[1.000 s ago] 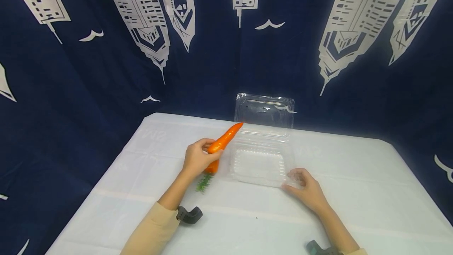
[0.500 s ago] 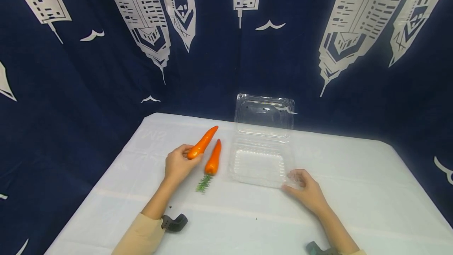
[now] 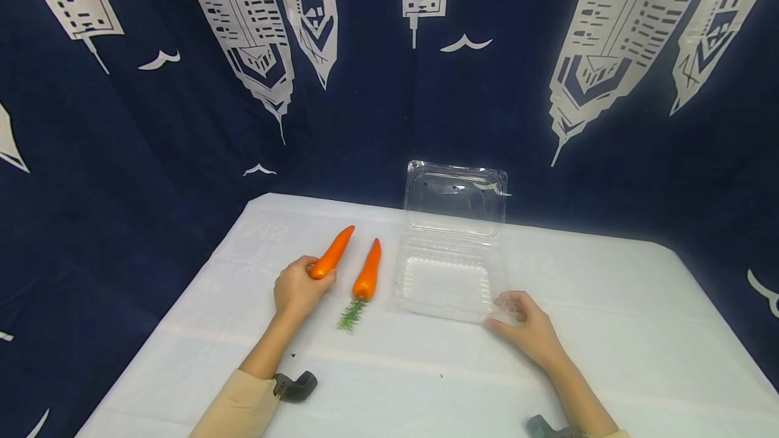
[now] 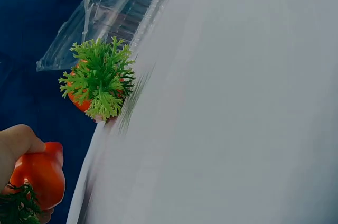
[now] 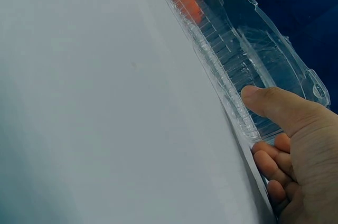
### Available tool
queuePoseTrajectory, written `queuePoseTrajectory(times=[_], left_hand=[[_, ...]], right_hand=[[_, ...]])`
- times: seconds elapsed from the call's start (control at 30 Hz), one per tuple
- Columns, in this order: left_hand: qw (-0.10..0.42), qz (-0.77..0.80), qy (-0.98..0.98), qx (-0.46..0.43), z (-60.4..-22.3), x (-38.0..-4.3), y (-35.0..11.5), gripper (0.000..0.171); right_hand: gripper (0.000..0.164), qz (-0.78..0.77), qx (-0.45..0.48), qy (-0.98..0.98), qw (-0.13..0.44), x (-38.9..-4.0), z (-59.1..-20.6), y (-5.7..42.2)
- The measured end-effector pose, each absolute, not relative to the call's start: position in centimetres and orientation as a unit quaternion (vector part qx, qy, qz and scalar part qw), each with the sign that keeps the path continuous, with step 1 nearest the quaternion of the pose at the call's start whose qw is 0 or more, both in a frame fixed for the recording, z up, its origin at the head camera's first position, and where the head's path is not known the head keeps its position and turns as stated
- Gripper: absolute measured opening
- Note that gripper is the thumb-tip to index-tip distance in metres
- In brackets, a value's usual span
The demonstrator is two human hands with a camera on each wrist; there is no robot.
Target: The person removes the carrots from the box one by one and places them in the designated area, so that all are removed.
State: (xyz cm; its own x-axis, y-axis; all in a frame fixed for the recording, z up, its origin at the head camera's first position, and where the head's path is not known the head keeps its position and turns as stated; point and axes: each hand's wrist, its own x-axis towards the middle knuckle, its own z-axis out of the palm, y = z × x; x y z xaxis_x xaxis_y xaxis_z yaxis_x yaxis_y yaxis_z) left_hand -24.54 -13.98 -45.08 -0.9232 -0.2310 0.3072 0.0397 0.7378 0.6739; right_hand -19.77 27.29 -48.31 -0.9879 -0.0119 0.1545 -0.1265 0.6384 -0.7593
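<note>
My left hand (image 3: 297, 290) grips an orange carrot (image 3: 333, 255) on the left part of the table, its tip pointing away and to the right. In the left wrist view, green leaves (image 4: 18, 205) show at that carrot's near end. A second carrot (image 3: 368, 277) lies just right of the hand, its leafy top (image 3: 350, 315) toward me. Beside it stands a clear plastic clamshell container (image 3: 447, 289), lid (image 3: 453, 195) raised at the back and nothing inside. My right hand (image 3: 528, 331) holds its front right corner, with the thumb (image 5: 274, 102) along the front wall in the right wrist view.
A white cloth covers the table (image 3: 426, 384). Behind it hangs a dark blue curtain (image 3: 377, 100) printed with white buildings. Dark wrist mounts (image 3: 296, 387) sit on both forearms. Small dark specks lie on the cloth near the front.
My left hand has moved left and toward me with its carrot, from beside the container past the lying carrot, and lowered it. The right hand and container have stayed put.
</note>
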Motion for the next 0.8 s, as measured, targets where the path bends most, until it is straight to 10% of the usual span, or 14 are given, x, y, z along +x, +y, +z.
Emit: queuePoseTrajectory(times=[0.8], left_hand=[[0.181,-0.291,-0.936,0.083,-46.1,-25.0,-14.7,0.040]], right_hand=[[0.057,0.429,0.033,-0.901,0.062,-19.6,-48.2,27.3]])
